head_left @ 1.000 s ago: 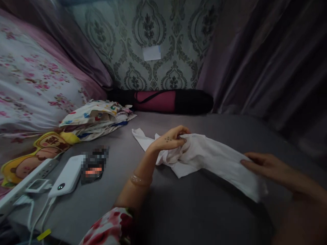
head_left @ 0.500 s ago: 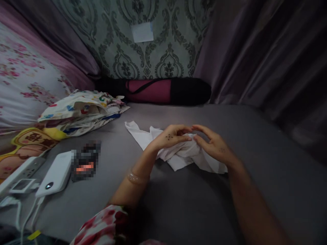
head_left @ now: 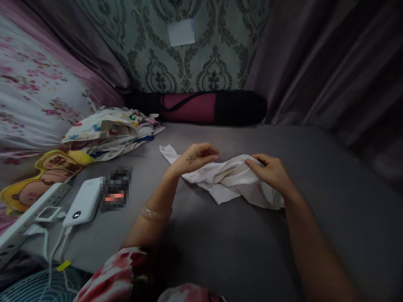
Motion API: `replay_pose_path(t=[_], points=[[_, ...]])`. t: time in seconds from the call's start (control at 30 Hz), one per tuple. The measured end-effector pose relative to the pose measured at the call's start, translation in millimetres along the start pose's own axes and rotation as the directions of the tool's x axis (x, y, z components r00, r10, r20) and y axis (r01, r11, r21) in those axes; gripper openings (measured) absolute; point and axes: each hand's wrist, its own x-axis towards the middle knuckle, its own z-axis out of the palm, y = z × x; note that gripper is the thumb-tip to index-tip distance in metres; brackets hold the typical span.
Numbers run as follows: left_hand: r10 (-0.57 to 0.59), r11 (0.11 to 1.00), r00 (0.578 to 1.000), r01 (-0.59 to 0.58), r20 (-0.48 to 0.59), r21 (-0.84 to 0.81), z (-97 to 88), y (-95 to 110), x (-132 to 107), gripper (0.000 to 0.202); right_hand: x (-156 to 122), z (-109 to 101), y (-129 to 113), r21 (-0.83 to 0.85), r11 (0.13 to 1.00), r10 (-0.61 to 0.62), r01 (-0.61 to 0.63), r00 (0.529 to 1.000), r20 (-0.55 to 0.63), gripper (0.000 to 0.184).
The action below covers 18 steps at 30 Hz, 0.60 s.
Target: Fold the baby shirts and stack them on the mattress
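Note:
A crumpled white garment (head_left: 225, 188) lies on the grey sheet in front of me. My right hand (head_left: 272, 172) pinches its upper right edge between thumb and fingers, lifting that part a little. My left hand (head_left: 198, 158) hovers over the garment's left part, fingers slightly curled and apart from the thumb, with nothing visible in it. One narrow end of the cloth sticks out beyond the left hand. The garment's exact kind is hidden by its folds.
At left lie a white power bank (head_left: 83, 201) with cables, a power strip (head_left: 31, 218), a blurred-out dark object (head_left: 116, 188) and a yellow cartoon cushion (head_left: 47, 176). Patterned clothes (head_left: 116, 130) are heaped behind. A black and maroon long bag (head_left: 195, 108) lies along the wall.
My hands have moved apart: the left went leftward off the cloth, while the right now pinches the garment's edge. The view has shifted slightly.

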Motion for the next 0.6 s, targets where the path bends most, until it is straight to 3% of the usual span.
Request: replay_pose_path(t=[0.13,0.33,0.47,0.6], points=[[-0.028,0.968,0.995,0.003,0.097,0.25,-5.6,0,-31,0.032,0,1,-1,0.015,1.0,-0.007,0.007,1.0,-0.009,0.034],[-0.026,0.864,0.999,0.0,0.045,0.503,13.4,-27,-72,0.036,-3,1,-6,0.023,0.999,-0.034,0.034,0.999,0.003,0.033],[-0.003,0.845,0.999,0.031,-0.053,0.534,19.4,-42,-77,0.017,-6,1,-7,0.041,0.998,-0.051,0.05,0.999,0.018,0.033],[0.066,0.867,0.984,0.024,-0.164,0.497,9.6,-45,-66,0.019,-7,-8,-11,0.072,0.995,-0.067,0.062,0.996,0.059,0.033]])
